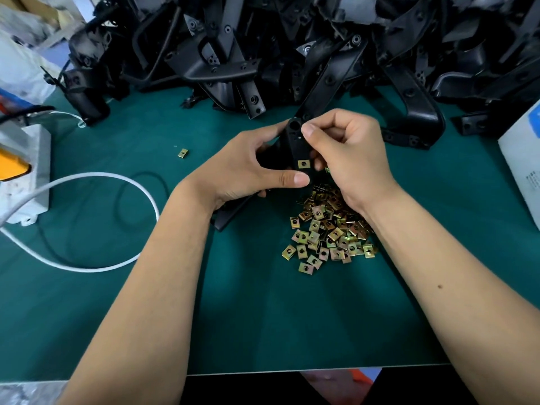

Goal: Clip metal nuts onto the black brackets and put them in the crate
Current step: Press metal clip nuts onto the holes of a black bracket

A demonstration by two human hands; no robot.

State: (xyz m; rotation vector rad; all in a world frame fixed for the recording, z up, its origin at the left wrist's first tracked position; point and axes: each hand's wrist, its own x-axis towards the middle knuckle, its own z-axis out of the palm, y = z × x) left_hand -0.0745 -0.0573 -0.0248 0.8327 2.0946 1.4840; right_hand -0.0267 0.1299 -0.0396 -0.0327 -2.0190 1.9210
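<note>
A black bracket [297,141] is held upright between both hands over the green mat. My left hand [248,168] grips its lower part, thumb pressed under a brass clip nut [303,164] that sits on the bracket. My right hand [347,153] pinches the bracket's upper end with thumb and forefinger; another nut [327,170] peeks out under its fingers. A pile of several loose clip nuts [328,232] lies on the mat just below my right wrist. No crate is in view.
A big heap of black brackets [292,45] fills the back of the table. One stray nut [182,153] lies to the left. A white cable [117,178], a black cable loop and a white power strip [29,171] are at left, a white box [523,159] at right.
</note>
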